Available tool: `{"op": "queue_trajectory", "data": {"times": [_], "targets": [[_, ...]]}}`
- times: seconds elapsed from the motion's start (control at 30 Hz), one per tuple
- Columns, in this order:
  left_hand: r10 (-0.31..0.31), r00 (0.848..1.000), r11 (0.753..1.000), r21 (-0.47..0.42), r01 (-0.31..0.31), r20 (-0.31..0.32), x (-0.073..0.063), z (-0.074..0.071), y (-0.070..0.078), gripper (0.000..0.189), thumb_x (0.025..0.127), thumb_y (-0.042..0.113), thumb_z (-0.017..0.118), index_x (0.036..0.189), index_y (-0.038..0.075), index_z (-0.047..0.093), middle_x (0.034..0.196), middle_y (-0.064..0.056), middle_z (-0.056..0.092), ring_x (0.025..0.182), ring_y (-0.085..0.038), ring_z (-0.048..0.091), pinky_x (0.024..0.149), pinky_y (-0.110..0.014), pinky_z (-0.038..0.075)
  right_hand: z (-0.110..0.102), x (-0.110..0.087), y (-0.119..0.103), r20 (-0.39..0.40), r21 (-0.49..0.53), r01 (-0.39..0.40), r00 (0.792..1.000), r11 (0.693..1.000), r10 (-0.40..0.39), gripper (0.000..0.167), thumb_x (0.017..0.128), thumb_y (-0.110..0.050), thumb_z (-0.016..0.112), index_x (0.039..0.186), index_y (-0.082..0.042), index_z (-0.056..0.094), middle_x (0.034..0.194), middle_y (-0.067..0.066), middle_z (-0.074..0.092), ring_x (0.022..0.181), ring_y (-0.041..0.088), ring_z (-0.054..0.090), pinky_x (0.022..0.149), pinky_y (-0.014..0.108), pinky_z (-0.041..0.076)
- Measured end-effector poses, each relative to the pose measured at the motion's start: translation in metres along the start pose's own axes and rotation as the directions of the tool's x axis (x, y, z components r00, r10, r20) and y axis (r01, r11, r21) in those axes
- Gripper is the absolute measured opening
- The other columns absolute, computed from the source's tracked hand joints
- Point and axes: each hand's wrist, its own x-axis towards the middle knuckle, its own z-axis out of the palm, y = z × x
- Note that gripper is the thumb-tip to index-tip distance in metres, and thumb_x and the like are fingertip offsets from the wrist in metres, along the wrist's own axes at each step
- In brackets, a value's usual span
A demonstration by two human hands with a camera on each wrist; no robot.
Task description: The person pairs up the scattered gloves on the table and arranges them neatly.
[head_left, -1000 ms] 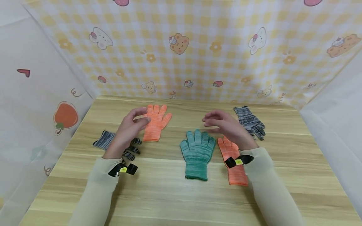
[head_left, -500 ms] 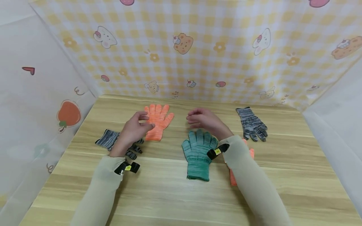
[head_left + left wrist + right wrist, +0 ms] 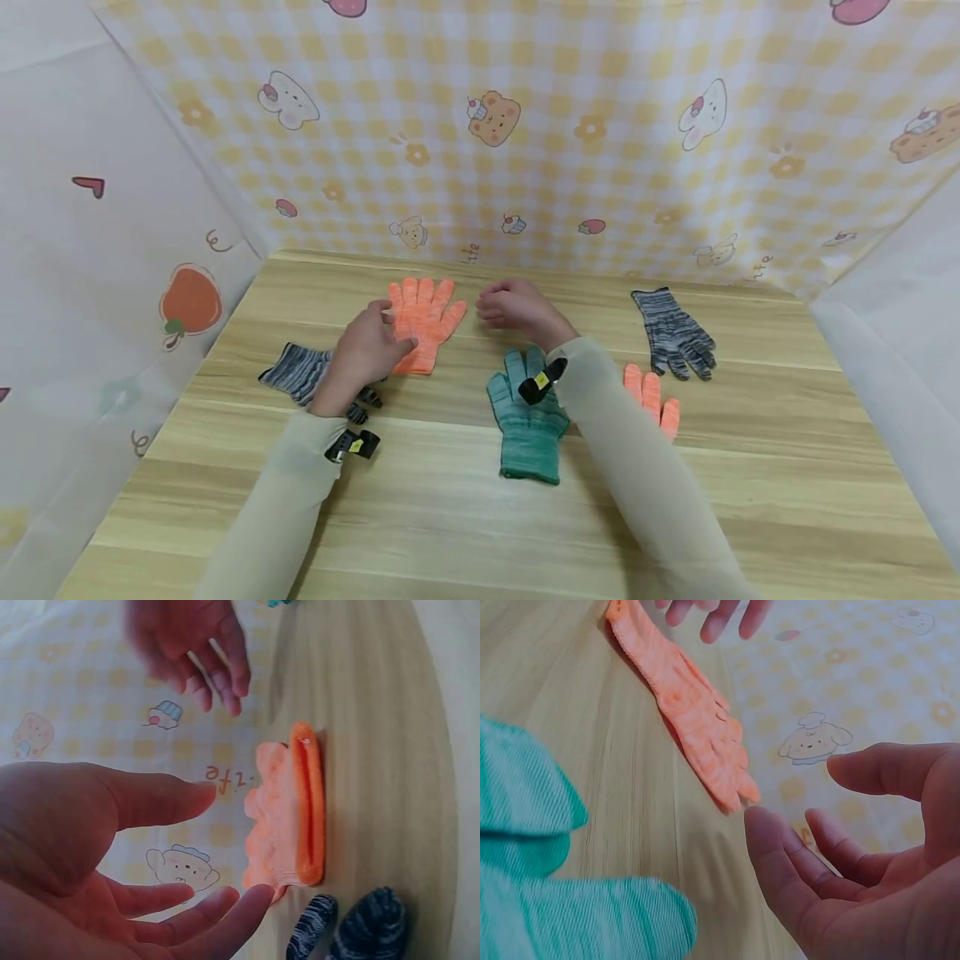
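An orange knit glove [image 3: 422, 325] lies flat at the back of the table, fingers pointing to the back wall. Over its left edge hovers my left hand [image 3: 367, 346], thumb and fingers spread apart and holding nothing. To the right of that glove my right hand [image 3: 517, 308] hangs in the air, its fingers loosely bent around nothing, as the right wrist view also shows. A green glove [image 3: 528, 450] lies under my right wrist, partly covered by it. Below my left hand is a black-and-grey glove [image 3: 296, 371], partly hidden by that hand.
Another black-and-grey glove [image 3: 675, 333] lies at the back right. A second orange glove [image 3: 651, 396] is mostly covered by my right sleeve [image 3: 630, 467]. Behind the wooden table [image 3: 450, 533] hangs a yellow checked cloth [image 3: 562, 167].
My right hand has swung left, from beyond the green glove toward the orange glove at the back. My left hand has shifted slightly right. The gloves stay put on the table.
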Motion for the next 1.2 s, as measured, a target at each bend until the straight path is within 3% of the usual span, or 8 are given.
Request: {"op": "queue_trajectory", "data": {"times": [0.3,0.6,0.73,0.83,0.93,1.03,1.13,1.2], "targets": [[0.001,1.000,0.987,0.160,0.000,-0.005,0.002,0.012,0.000,0.080,0.102,0.021,0.078,0.162,-0.012,0.036,0.139,-0.038,0.057,0.118,-0.051,0.063,0.102,-0.065,0.051,0.016,0.011,-0.006,-0.040,-0.082,-0.019,0.999,0.996,0.015,0.032,0.107,-0.008,0.069,0.136,0.005,0.063,0.133,0.019,0.066,0.121,0.036,0.069,0.102,0.042,0.060],[0.052,0.998,0.983,0.176,-0.048,-0.019,0.001,0.021,0.002,0.093,0.091,0.010,0.087,0.163,-0.011,0.033,0.139,-0.041,0.056,0.120,-0.055,0.063,0.100,-0.067,0.053,0.019,0.012,-0.007,-0.076,-0.174,-0.032,0.997,0.984,0.019,0.031,0.104,-0.008,0.073,0.132,0.002,0.067,0.129,0.015,0.065,0.109,0.030,0.066,0.101,0.041,0.060],[0.056,0.998,0.983,0.176,-0.056,0.004,-0.001,0.024,0.006,0.096,0.090,0.011,0.087,0.165,-0.010,0.031,0.143,-0.041,0.055,0.124,-0.056,0.061,0.105,-0.068,0.050,0.018,0.013,-0.005,-0.076,-0.196,-0.019,0.997,0.980,0.004,0.036,0.103,-0.007,0.073,0.136,0.004,0.066,0.134,0.017,0.064,0.111,0.031,0.067,0.103,0.044,0.059],[0.063,0.998,0.982,0.179,-0.066,0.024,-0.003,0.027,0.010,0.097,0.090,0.012,0.087,0.165,-0.010,0.030,0.144,-0.041,0.054,0.125,-0.055,0.060,0.107,-0.068,0.049,0.017,0.014,-0.004,-0.086,-0.236,-0.001,0.996,0.972,-0.020,0.031,0.102,-0.007,0.072,0.131,0.003,0.068,0.126,0.013,0.066,0.104,0.028,0.068,0.100,0.043,0.059],[0.075,0.997,0.979,0.185,-0.080,0.035,-0.006,0.030,0.013,0.096,0.090,0.012,0.087,0.164,-0.010,0.031,0.143,-0.040,0.054,0.124,-0.054,0.061,0.107,-0.069,0.048,0.018,0.017,-0.002,-0.111,-0.309,0.011,0.993,0.951,-0.048,0.009,0.101,-0.009,0.075,0.106,-0.003,0.069,0.099,0.004,0.063,0.085,0.021,0.063,0.084,0.035,0.057],[0.085,0.995,0.977,0.190,-0.091,0.043,-0.008,0.033,0.016,0.094,0.090,0.012,0.087,0.164,-0.009,0.033,0.141,-0.038,0.056,0.122,-0.053,0.061,0.106,-0.068,0.049,0.018,0.022,-0.001,-0.130,-0.393,-0.009,0.990,0.920,-0.046,0.028,0.099,-0.012,0.078,0.081,-0.010,0.056,0.074,-0.001,0.048,0.066,0.017,0.048,0.065,0.032,0.043],[0.087,0.995,0.976,0.194,-0.095,0.051,-0.010,0.037,0.020,0.095,0.089,0.013,0.089,0.163,-0.009,0.033,0.141,-0.037,0.055,0.120,-0.052,0.062,0.104,-0.068,0.051,0.013,0.043,0.010,-0.129,-0.472,-0.023,0.991,0.881,-0.044,0.043,0.095,-0.019,0.083,0.075,-0.013,0.045,0.067,0.000,0.038,0.059,0.018,0.038,0.059,0.033,0.034],[0.088,0.995,0.975,0.199,-0.096,0.051,-0.011,0.039,0.022,0.096,0.089,0.014,0.090,0.163,-0.009,0.033,0.141,-0.037,0.055,0.119,-0.052,0.062,0.103,-0.067,0.051,0.012,0.052,0.015,-0.125,-0.538,-0.024,0.991,0.843,-0.051,0.042,0.090,-0.022,0.087,0.080,-0.011,0.047,0.070,0.003,0.043,0.061,0.021,0.041,0.058,0.035,0.037]]}}
